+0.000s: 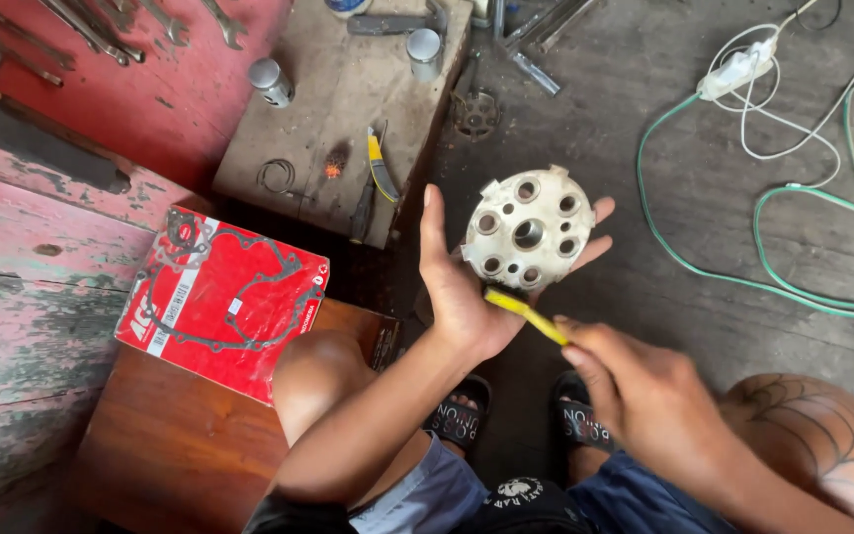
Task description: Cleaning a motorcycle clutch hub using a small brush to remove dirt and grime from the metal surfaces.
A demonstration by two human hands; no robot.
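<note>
Round metal part (529, 232), pale grey casting, disc-shaped, one central hole ringed by smaller round holes, small lugs on rim. Sits in the left hand (467, 297), held up over the floor between the knees, face toward the camera. Left fingers spread and cupped under the disc, thumb up along its left edge, fingertips showing past the right rim.

Handling, judged: rigid, looks fairly heavy for its size, won't flex; matte surface probably grippy unless oily. Best hold is by the rim or lugs, or palm under the back as now; holes give extra purchase.

Right hand (644, 396) pinches a thin yellow tool (526, 312), flat strip-like handle, fingers pressed together around it; its tip touches the disc's lower edge. Blade end too small to tell.

Outward: sandalled feet (467, 405) on the dark floor (644, 119) below the hands. Left of the knee, a red gasket pack (221, 297) lies on a brown wooden tabletop (170, 445). Above it, a grey wooden block (338, 99) carries two silver cylinders (271, 81), a wire ring (277, 176) and a yellow-handled knife (380, 166). Wrenches (101, 30) lie on a red surface top left. Green cable (743, 267) and white cable with plug (738, 69) loop on the floor at right.
</note>
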